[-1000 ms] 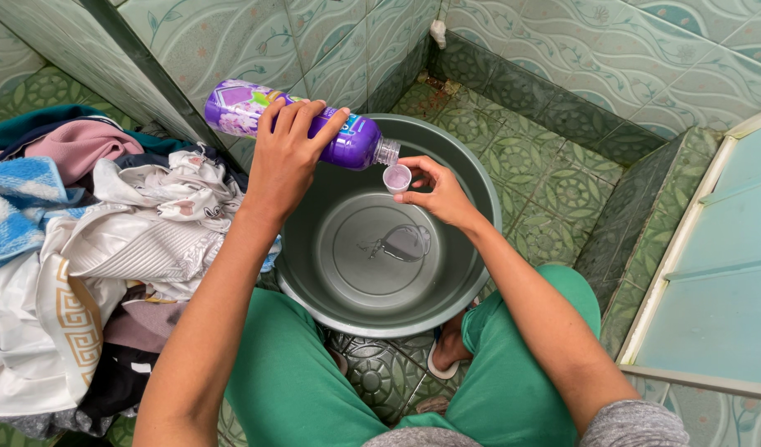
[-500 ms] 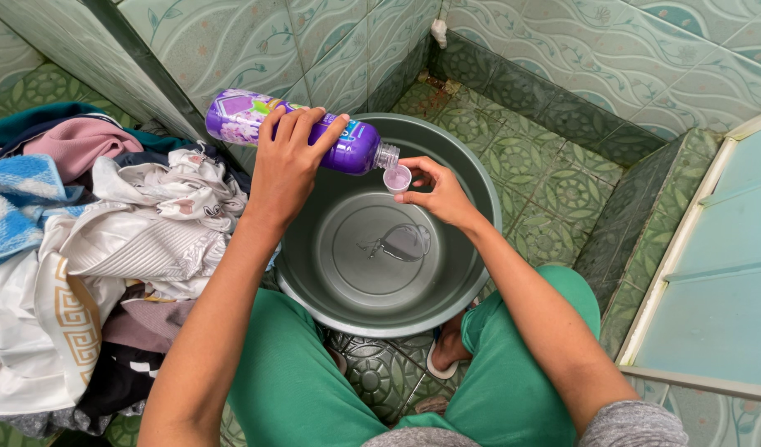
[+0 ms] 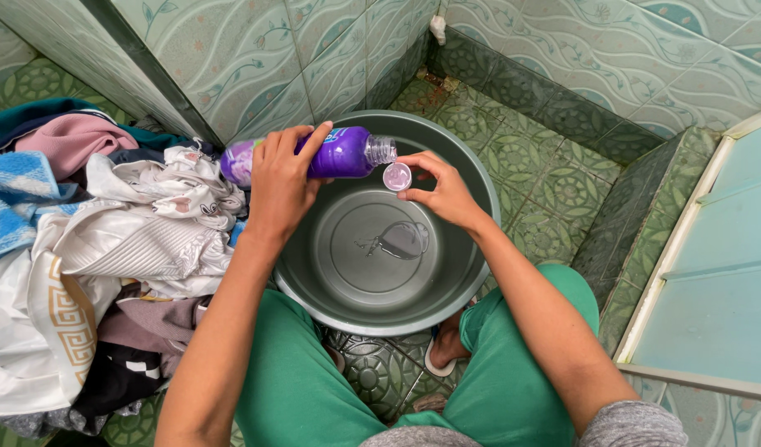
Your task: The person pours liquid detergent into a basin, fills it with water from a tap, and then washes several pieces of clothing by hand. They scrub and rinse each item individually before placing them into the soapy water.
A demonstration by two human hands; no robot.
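Observation:
My left hand (image 3: 279, 180) grips a purple plastic bottle (image 3: 339, 153) lying nearly level, its open neck pointing right over a grey-green round basin (image 3: 471, 273). My right hand (image 3: 438, 189) pinches the small pale cap (image 3: 397, 175) just under the bottle's mouth; the cap holds a little lilac liquid. A small puddle of liquid lies on the basin's bottom. I squat behind the basin in green trousers.
A heap of mixed laundry (image 3: 107, 240) lies on the floor at the left, touching the basin. Green patterned tiled walls (image 3: 256, 58) close in behind. A raised tiled ledge with a pale blue surface (image 3: 720, 281) stands at the right.
The bottle has dropped from a downward pouring tilt to nearly level, its base sinking toward the laundry. The cap stays under its mouth.

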